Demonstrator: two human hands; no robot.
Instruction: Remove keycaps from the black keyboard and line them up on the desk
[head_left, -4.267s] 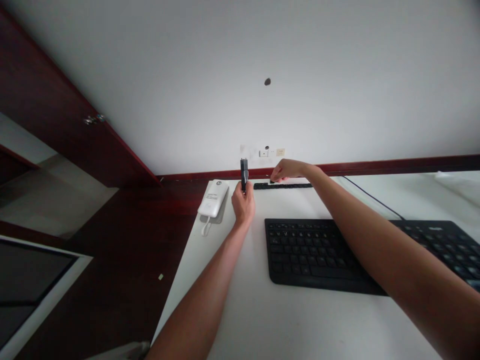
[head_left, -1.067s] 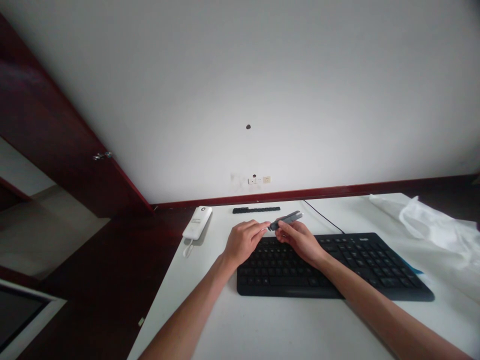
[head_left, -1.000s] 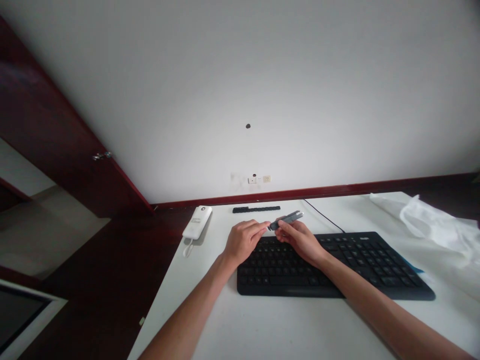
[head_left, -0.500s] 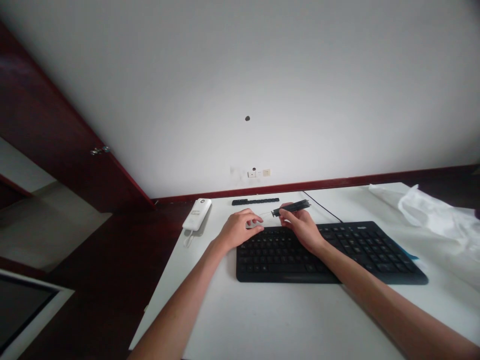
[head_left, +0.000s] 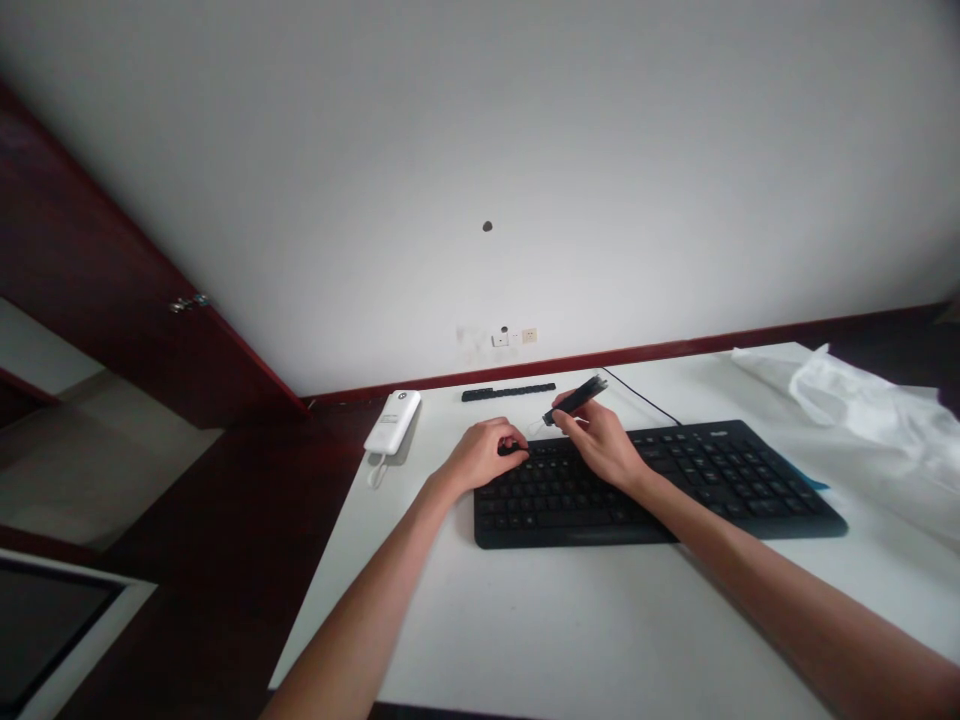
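Observation:
A black keyboard [head_left: 720,480] lies on the white table [head_left: 480,620]. My left hand [head_left: 487,450] rests at its far left corner, fingers curled and thumb bent in, with the keyboard's dark edge between them. My right hand [head_left: 596,440] is closed around a slim black keycap puller brush [head_left: 576,400] above the far side of the keyboard. Its bristle end points up and away to the right. Thin wire loops [head_left: 537,424] stick out of its lower left end, close to my left fingertips. My right wrist covers part of the keys.
A row of small black pieces like keycaps [head_left: 508,392] lies near the far table edge. A white power bank [head_left: 392,422] with a short cable is at the left. White crumpled plastic [head_left: 862,410] and a bit of blue [head_left: 812,476] lie right. The keyboard cable [head_left: 641,396] runs back.
My left fingers have closed down onto the keyboard's far left corner. My right hand has tilted the puller brush more steeply, its wire end lower. The view has shifted slightly.

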